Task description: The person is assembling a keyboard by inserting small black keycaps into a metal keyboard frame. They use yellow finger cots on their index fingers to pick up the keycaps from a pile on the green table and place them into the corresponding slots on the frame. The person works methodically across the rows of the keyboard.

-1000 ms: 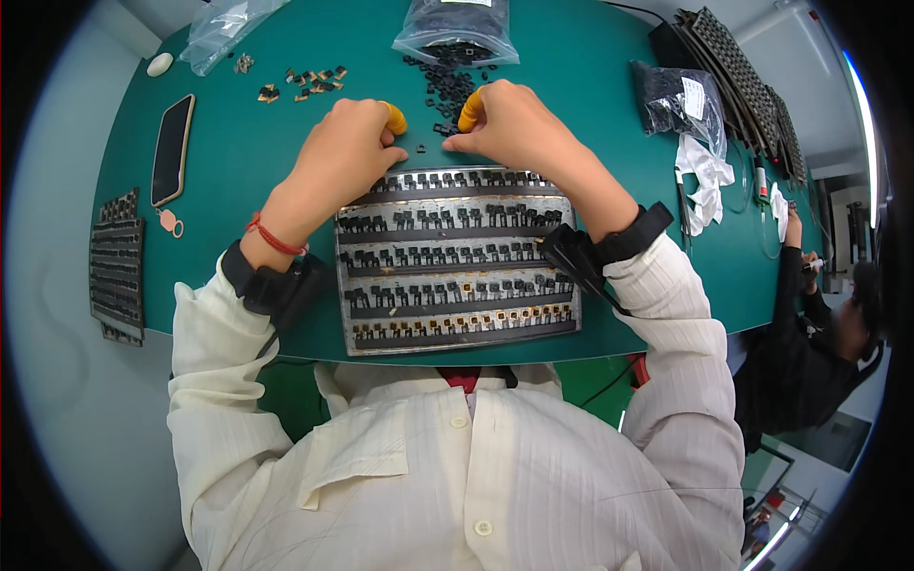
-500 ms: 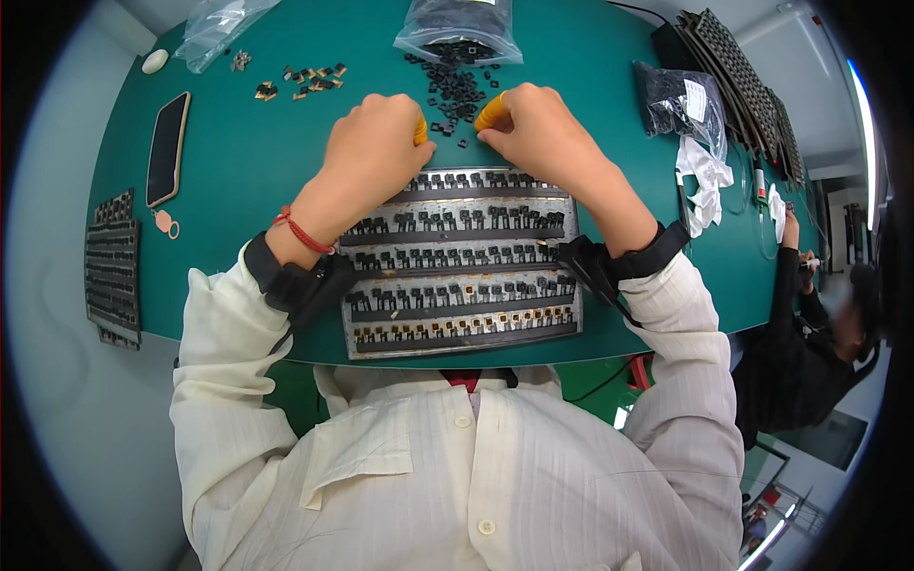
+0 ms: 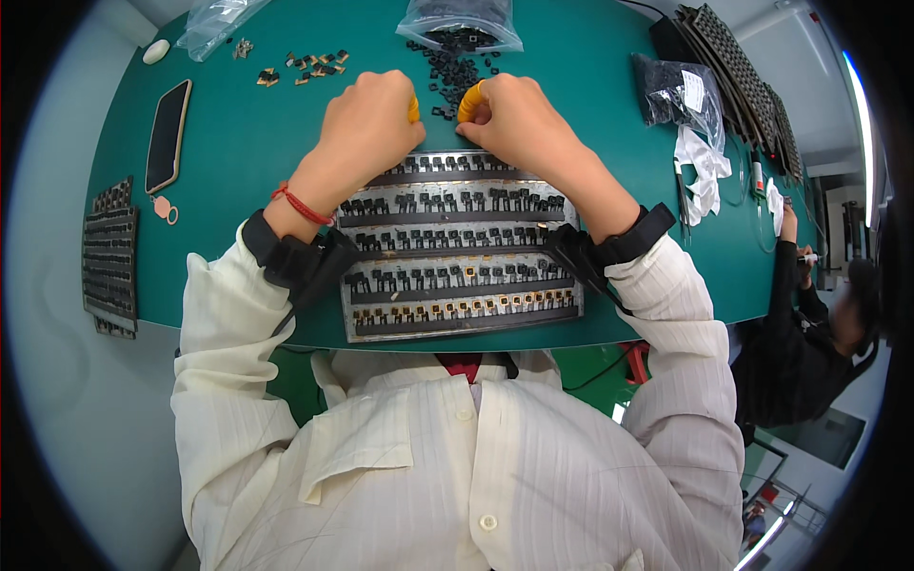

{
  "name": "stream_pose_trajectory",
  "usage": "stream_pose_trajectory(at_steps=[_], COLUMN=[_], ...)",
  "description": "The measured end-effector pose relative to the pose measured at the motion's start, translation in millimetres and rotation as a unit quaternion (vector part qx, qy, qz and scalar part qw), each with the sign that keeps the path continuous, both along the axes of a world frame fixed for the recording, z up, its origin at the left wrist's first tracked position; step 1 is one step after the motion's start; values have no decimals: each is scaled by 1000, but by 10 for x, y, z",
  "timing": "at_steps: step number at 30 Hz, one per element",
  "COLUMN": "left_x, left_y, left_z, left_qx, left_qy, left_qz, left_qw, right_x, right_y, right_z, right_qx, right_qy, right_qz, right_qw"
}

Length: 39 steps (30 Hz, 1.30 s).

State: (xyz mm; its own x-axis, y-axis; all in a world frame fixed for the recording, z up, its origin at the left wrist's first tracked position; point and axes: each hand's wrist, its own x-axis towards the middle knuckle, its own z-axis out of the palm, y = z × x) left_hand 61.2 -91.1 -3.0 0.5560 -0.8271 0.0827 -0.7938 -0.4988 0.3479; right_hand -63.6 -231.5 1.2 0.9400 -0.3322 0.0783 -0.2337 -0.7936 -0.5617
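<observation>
The table (image 3: 248, 171) is green. The shirt (image 3: 562, 476) is creamy white with thin stripes. The finger covers (image 3: 471, 101) are yellow, the bracelet (image 3: 303, 206) red. The tray (image 3: 457, 324) is silver with dark stripes, and the loose little pieces (image 3: 451, 73) are black.

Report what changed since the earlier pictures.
The left hand has moved right; the right hand swung right, then back left. The lone black component that lay between them is out of sight; whether either grip holds it is hidden. The component tray and smartphone stayed put.
</observation>
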Motion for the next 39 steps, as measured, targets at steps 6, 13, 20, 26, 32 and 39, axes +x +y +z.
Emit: stream_pose_trajectory(at_steps=[6,13,20,26,32,39], left_x=[-35,-436,-650,-756,-910,-992], left_y=[349,1271,1692,1761,1921,1896], left_z=[127,282,203,98,115,119], left_qx=[-58,-24,2,-36,-1,49], left_qy=[109,161,129,63,-6,12], left_qz=[-97,-160,-178,-162,-151,-150], left_qw=[988,974,976,984,988,987], right_x=[-52,-736,-1217,-1254,-1154,-1183], right_y=[34,448,758,847,856,1002], right_z=[84,449,297,185,121,83], right_qx=[-18,-19,36,43,22,-76], right_qy=[0,8,58,42,17,13], right_qz=[29,98,82,56,74,81], right_qw=[999,995,994,997,997,994])
